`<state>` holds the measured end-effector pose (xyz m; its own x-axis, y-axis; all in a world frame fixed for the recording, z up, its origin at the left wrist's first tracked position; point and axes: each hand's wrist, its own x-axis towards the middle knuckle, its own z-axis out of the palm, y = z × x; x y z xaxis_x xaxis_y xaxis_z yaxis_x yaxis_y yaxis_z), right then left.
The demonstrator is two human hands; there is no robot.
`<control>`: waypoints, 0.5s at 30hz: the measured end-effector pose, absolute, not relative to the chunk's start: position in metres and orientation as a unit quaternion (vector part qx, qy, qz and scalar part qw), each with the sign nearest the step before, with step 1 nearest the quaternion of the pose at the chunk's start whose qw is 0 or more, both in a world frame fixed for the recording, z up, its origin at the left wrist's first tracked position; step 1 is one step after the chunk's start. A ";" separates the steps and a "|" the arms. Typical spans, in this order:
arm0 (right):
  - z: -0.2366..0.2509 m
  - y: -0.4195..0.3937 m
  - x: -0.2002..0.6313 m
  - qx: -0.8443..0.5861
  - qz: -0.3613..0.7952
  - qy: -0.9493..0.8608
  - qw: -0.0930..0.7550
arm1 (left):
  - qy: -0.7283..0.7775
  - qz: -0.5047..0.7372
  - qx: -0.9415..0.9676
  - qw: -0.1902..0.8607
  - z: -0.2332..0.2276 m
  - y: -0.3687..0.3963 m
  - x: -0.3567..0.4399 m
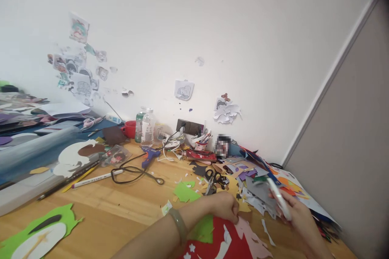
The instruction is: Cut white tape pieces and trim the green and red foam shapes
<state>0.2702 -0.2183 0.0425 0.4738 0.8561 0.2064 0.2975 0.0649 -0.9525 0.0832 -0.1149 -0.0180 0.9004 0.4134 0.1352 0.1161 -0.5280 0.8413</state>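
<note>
Wooden tabletop (121,206) tilted in view, pushed against the white wall (212,28), which carries taped paper cutouts from 9 to 12 o'clock. Grey roll (36,149) lying at 9 o'clock, out of the work zone. Heap of paper scraps (258,194) banked at 3 o'clock, likely offcuts pushed aside. Red sheet (225,243) flat at 6 o'clock, nearest the body, so probably the working piece. Left hand (226,206) curled into a closed fist, grip pinching down at the top edge of the red sheet, apparently pinning it; bangle on the wrist. Right hand (296,214) at 4 o'clock, grip closed around a white pen (279,198), blurred, tip toward 11 o'clock, over the scraps. Scissors (214,180) lying just past the left hand at 12 o'clock, within reach. Blue glue gun (150,155) with black cord at 11 o'clock, beside two bottles (145,127).
</note>
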 end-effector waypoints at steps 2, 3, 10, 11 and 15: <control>0.048 -0.223 0.268 -0.600 0.237 -0.455 0.614 | 0.169 0.160 0.842 0.487 -0.017 -0.113 0.082; 0.050 -0.226 0.267 -0.582 0.235 -0.458 0.629 | 0.176 0.161 0.832 0.502 -0.016 -0.113 0.082; 0.064 -0.232 0.252 -0.556 0.284 -0.501 0.600 | 0.190 0.268 0.686 0.649 0.013 -0.116 0.072; 0.064 -0.232 0.248 -0.558 0.285 -0.504 0.594 | 0.189 0.285 0.657 0.672 0.019 -0.120 0.067; 0.064 -0.228 0.231 -0.578 0.255 -0.496 0.596 | 0.165 0.319 0.560 0.747 0.042 -0.143 0.045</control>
